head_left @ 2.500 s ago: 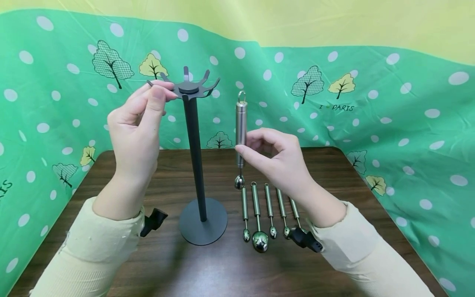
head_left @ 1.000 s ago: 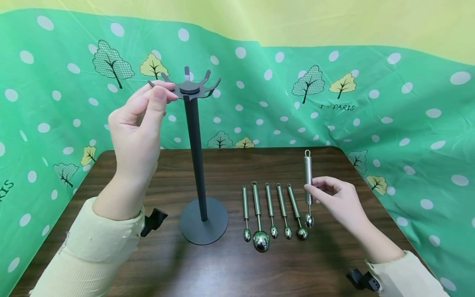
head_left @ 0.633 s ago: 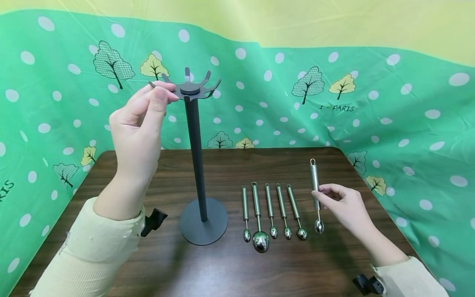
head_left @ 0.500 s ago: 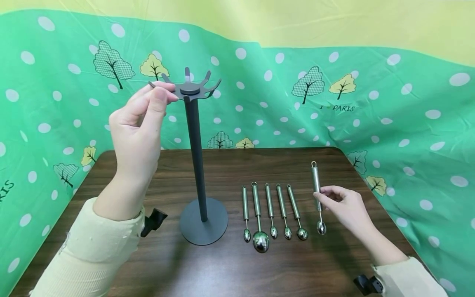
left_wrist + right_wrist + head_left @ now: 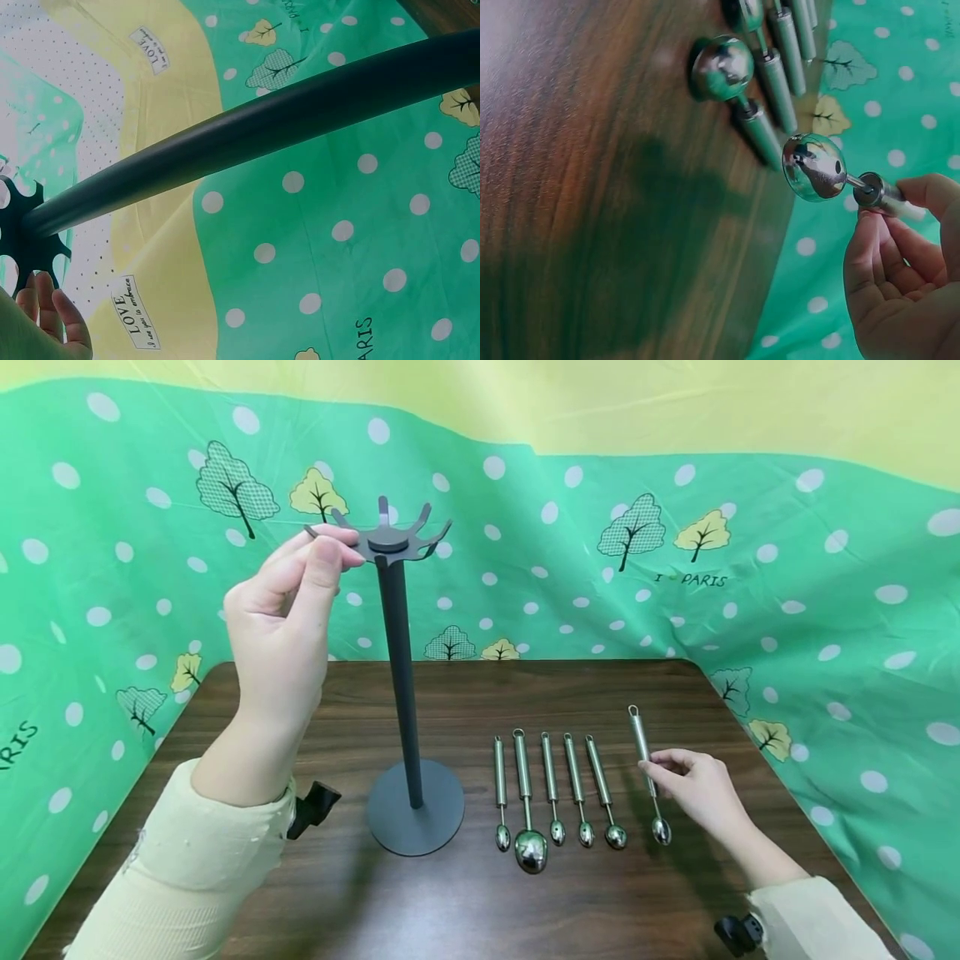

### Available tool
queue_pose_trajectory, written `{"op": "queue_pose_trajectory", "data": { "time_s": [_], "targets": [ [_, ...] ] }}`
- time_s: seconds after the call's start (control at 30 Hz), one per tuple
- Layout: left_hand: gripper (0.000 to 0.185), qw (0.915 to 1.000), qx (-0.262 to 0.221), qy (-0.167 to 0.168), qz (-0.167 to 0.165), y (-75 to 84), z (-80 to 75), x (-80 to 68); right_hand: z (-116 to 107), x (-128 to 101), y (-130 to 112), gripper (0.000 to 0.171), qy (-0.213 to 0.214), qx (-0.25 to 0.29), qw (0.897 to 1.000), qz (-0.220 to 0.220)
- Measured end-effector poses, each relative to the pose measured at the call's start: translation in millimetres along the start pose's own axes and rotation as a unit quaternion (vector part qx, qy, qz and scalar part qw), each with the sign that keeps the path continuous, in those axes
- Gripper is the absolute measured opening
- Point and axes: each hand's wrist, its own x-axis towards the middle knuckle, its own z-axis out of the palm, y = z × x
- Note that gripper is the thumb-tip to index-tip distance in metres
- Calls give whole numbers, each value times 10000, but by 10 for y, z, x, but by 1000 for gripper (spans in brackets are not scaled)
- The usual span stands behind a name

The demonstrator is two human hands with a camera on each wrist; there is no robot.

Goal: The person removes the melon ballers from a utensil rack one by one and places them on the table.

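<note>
My left hand (image 5: 276,614) pinches one arm of the black hook rack at the top of an upright stand (image 5: 400,668). The left wrist view shows the fingertips at the rack's edge, beside the long dark pole (image 5: 262,124). On the right, my right hand (image 5: 701,789) holds a metal melon baller (image 5: 639,735) by its handle between thumb and fingers. Its ring points away and its small bowl (image 5: 816,166) toward me, tilted low over the table; whether it touches the wood I cannot tell. Left of it several more melon ballers (image 5: 532,852) lie in a row.
The stand's round base (image 5: 442,827) sits on the brown wooden table (image 5: 420,910), left of the row. A green and yellow printed cloth (image 5: 555,552) hangs behind and at the sides of the table. Black wrist cameras (image 5: 313,810) are strapped to both sleeves.
The right hand has carried the melon baller from beside the stand's pole rightward and down, to the right of the row. Its handle now leans farther back. The left hand keeps its pinch.
</note>
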Motion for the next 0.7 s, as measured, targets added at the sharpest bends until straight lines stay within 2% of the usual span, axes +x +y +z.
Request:
{"op": "queue_pose_trajectory", "data": {
  "time_s": [0.27, 0.7],
  "targets": [
    [24, 10000, 5, -65, 29, 8, 6, 0, 94, 83, 180, 38, -211, -253, 9990, 296],
    [25, 9999, 99, -91, 4, -1, -7, -5, 228, 191, 358, 42, -662, -205, 9965, 474]
  ]
}}
